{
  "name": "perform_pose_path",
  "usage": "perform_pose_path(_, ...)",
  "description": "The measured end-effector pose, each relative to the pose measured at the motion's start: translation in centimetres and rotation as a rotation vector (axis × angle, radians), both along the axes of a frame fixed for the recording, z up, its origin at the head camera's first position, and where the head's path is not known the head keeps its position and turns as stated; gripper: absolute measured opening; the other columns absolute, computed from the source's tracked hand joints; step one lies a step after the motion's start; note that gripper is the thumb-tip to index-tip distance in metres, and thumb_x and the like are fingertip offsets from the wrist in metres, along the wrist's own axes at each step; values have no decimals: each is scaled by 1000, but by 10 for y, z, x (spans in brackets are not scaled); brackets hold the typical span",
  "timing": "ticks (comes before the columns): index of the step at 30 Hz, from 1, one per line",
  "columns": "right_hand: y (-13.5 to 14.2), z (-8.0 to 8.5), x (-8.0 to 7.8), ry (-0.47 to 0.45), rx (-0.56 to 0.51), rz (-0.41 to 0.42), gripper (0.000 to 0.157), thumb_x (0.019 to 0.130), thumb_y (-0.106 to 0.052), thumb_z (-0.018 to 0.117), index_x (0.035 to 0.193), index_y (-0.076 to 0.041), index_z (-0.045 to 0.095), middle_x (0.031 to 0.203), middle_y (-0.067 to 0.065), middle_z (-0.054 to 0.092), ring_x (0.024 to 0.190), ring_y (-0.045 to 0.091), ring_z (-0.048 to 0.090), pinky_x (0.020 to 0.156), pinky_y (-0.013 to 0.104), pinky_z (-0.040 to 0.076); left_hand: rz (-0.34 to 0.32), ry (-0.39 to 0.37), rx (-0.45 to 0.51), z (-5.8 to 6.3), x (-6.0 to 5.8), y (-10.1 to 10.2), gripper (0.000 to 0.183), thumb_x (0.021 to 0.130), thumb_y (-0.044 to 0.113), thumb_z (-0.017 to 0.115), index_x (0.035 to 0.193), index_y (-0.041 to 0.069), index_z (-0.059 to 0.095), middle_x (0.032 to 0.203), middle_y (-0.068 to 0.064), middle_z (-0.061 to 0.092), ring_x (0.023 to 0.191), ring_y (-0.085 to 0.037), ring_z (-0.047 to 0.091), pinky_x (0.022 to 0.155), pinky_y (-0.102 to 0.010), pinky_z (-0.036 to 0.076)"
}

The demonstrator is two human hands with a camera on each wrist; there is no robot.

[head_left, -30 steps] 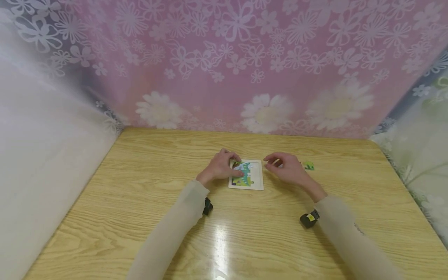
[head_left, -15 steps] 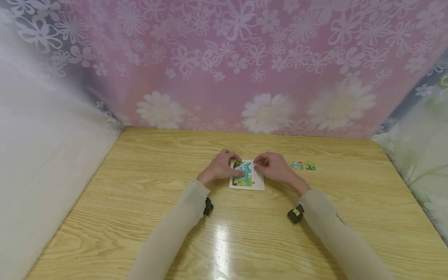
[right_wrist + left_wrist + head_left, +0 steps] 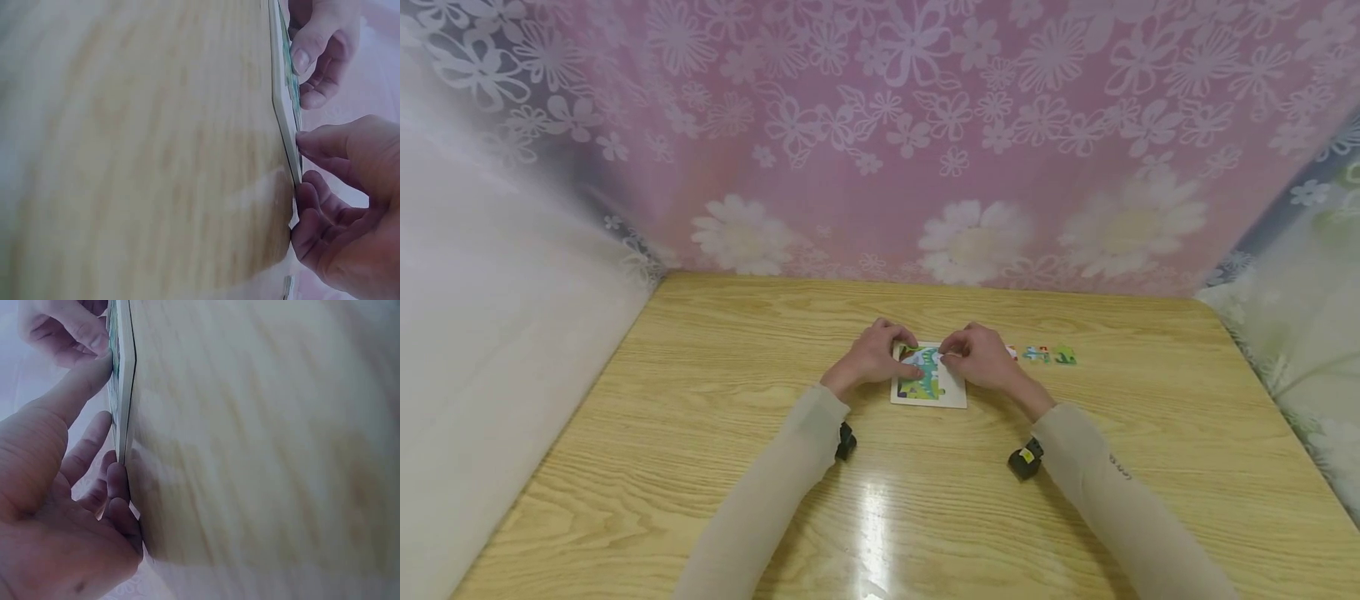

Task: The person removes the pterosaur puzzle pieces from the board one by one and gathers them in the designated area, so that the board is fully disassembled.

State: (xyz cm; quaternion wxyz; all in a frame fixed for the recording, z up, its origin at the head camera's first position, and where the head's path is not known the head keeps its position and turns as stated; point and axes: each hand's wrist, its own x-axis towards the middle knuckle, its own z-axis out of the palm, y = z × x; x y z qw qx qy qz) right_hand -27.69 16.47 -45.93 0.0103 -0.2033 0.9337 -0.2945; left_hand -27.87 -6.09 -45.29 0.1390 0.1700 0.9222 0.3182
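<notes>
A jigsaw puzzle board [image 3: 952, 392] with a pale frame lies on the table, its left part filled with a green and teal picture. My left hand [image 3: 872, 354] holds its left side, the thumb [image 3: 87, 378] on the picture and the other fingers about the edge. At the board's upper right, my right hand [image 3: 985, 358] brings thumb and fingertips together at a puzzle piece, mostly hidden by the fingers. In the right wrist view, my right thumb [image 3: 325, 140] touches the board's face and curled fingers rest by its edge.
Loose puzzle pieces lie to the right of my right hand: a green one [image 3: 1065, 355], a blue and red one [image 3: 1037, 354] and a partly hidden one [image 3: 1012, 352]. Flowered cloth [image 3: 865, 167] hangs behind the wooden table [image 3: 925, 500].
My right hand has moved left from beside the board onto its upper right part, uncovering loose pieces on the table. My left hand has stayed on the board.
</notes>
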Motion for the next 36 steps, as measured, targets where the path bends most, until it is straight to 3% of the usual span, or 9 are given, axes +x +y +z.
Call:
perform_pose_path(8,-2,1,2,-98,-39,-36,12,94,-14,67,99,-7,76,97,12,64,87,23,55,76,36,43,8,-6,1,1,1,1,44,86,40,83,122,20,67,130,-6,50,108,-25,46,94,-40,36)
perform_pose_path(16,-5,4,3,-198,-79,-77,18,97,-21,65,104,-6,74,100,12,68,87,23,57,74,33,42,18,-17,-3,-1,0,1,43,86,40,83,121,22,66,132,-4,49,112,-25,46,97,-41,37)
perform_pose_path(23,-9,2,2,-209,-56,-118,23,97,-27,69,105,-5,72,98,11,69,83,21,59,72,31,44,20,-23,-5,2,1,2,43,86,40,83,121,21,66,132,-5,50,112,-26,47,99,-43,38)
perform_pose_path(36,-8,3,5,-204,-157,-117,18,96,-22,70,108,-8,68,99,11,72,85,22,64,76,32,47,43,-37,2,3,1,4,42,85,39,84,119,22,66,135,-6,49,120,-29,46,102,-45,39)
